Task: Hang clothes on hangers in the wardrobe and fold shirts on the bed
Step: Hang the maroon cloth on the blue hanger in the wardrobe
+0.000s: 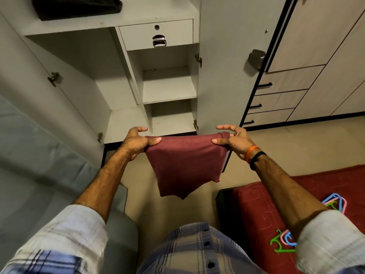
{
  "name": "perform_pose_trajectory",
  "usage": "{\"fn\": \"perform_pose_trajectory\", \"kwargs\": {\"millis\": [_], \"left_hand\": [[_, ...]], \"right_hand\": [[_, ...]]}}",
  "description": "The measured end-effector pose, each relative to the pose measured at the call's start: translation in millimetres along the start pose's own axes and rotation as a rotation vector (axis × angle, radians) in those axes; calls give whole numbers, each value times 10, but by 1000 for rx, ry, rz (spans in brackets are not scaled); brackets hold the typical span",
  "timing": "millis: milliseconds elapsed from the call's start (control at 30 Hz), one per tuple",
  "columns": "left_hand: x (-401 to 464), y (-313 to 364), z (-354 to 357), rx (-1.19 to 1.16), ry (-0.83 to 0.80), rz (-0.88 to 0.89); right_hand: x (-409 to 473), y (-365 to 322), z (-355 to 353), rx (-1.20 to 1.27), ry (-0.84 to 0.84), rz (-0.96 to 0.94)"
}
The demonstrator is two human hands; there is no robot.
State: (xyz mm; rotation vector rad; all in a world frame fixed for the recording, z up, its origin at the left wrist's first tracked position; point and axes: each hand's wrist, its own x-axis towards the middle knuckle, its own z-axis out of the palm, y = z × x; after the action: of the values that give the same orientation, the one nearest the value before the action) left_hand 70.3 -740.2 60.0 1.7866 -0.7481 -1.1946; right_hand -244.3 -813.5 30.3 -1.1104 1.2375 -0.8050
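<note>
Left hand (136,142) and right hand (234,140) pinch the folded maroon shirt (185,163) before the wardrobe (169,86); keep top edge taut, level.

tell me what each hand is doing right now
Left hand: closed on the shirt, pinching its left top corner.
Right hand: closed on the shirt's right top corner.

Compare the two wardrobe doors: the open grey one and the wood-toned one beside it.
The grey door is swung open, showing bare shelves; the wood-toned door is shut. The grey door is plain grey with a metal latch; the wood-toned door is pale wood grain edged in black, above drawers with black bar handles. Both are flat panels.
</note>
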Motion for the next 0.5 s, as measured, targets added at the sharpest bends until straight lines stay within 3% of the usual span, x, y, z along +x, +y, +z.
{"fn": "perform_pose_trajectory", "kwargs": {"millis": [200,500], "left_hand": [[-95,18,-69,113,-173,153],[-12,-8,-31,460,79,278]], "right_hand": [[12,26,-74,-115,-47,-39],[71,21,-69,-469,-22,-144]]}}
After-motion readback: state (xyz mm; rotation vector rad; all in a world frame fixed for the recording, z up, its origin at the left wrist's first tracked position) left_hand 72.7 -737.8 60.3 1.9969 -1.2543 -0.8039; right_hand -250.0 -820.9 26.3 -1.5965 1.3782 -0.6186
